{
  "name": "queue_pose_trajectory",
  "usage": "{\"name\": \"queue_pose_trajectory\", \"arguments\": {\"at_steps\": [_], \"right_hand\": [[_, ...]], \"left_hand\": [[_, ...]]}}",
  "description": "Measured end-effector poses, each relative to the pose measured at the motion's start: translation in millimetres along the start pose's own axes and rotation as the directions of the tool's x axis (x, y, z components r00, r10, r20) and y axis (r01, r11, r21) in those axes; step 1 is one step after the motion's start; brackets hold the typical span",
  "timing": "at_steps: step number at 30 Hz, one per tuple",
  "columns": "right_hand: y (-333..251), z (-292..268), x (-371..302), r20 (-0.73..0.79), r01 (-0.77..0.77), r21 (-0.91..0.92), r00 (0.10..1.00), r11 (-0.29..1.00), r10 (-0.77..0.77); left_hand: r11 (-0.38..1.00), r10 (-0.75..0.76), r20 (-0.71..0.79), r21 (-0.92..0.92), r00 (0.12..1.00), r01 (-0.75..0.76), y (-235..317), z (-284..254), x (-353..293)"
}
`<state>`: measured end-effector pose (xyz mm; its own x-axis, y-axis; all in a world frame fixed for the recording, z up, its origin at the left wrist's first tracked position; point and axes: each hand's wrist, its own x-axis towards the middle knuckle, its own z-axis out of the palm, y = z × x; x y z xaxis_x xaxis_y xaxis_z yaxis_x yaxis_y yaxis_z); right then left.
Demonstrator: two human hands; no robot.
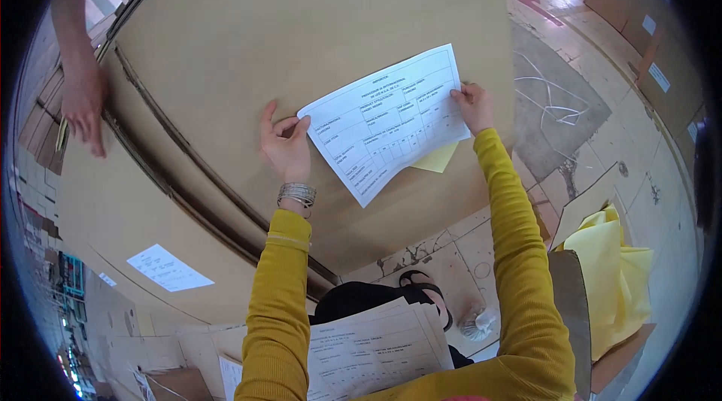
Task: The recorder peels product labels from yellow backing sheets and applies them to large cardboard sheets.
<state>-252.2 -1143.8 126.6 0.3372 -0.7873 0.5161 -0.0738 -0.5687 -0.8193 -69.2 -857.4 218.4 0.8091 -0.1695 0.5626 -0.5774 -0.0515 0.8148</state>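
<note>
A white printed label sheet (pixel 391 119) lies slantwise over the face of a large brown cardboard box (pixel 316 17). My left hand (pixel 288 147) holds its left corner by the thumb, with the other fingers curled apart. On the right edge of the sheet, my right hand (pixel 475 109) is closed in a pinch. Below the label's lower right part, a piece of yellow paper (pixel 438 159) sticks out. A stack of similar printed sheets (pixel 376 348) rests at my lap between my forearms.
Another person's hand (pixel 83 104) hangs by the box edges at the left. A second carton (pixel 143 205) there bears a white label (pixel 169 267). An open box with crumpled yellow paper (pixel 613 273) stands at right. White strapping (pixel 553 96) lies on the floor.
</note>
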Motion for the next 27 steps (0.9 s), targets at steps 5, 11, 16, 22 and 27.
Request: {"name": "queue_pose_trajectory", "arguments": {"at_steps": [5,11,16,22,27], "right_hand": [[-4,0,1,0.003,-0.026,-0.094,1.000,0.995,0.026],[4,-3,3,0.011,-0.041,-0.072,0.999,0.997,0.042],[-1,1,-1,0.036,-0.009,-0.056,0.999,0.998,0.012],[18,-3,6,0.033,0.076,0.028,0.996,0.997,-0.077],[-9,-6,0,0.087,0.042,-0.093,0.996,0.995,-0.034]], "left_hand": [[0.991,0.045,-0.011,0.130,0.999,-0.043,2,0,6],[0.993,0.054,-0.032,0.104,0.998,-0.050,7,4,2],[0.999,0.030,-0.053,0.028,0.998,-0.028,11,0,4],[0.998,0.052,-0.050,0.040,0.997,-0.050,13,7,5],[0.999,-0.005,-0.037,0.049,0.999,0.007,8,-1,7]]}}
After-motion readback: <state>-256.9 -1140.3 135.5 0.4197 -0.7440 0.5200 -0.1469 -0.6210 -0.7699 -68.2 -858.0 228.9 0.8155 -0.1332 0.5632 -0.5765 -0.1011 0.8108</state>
